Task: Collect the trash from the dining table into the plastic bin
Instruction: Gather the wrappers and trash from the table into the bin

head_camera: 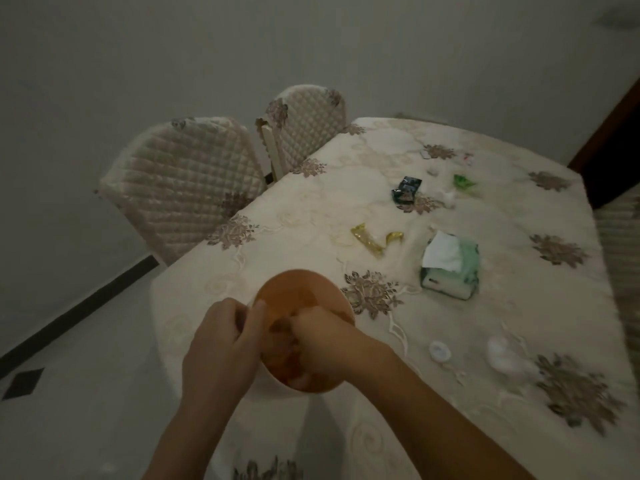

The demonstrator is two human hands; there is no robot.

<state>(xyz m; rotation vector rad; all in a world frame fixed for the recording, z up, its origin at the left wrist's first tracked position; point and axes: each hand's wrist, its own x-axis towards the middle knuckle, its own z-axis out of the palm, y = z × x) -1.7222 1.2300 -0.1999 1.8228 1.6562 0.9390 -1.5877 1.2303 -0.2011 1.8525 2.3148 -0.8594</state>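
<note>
Tissue pack (pixel 450 268) blocks right — bare cloth (pixel 304 216) beyond bin (pixel 301 292).

You had no legible text, label, brand or number in view. The print on the dark wrapper (pixel 406 191) and tissue pack (pixel 450 271) beyond your hands was too blurred to read.

An orange plastic bin (pixel 298 296), round and open-topped, sits at the near left edge of the table (pixel 485 445), held at its rim. Trash lies scattered on the patterned cloth: a gold wrapper (pixel 367 240) near the middle with a smaller gold scrap (pixel 394 236) just beside it, a dark wrapper (pixel 407 190) farther back, a green wrapper (pixel 464 182) to its right, and white crumpled bits (pixel 440 351) near the right front.
</note>
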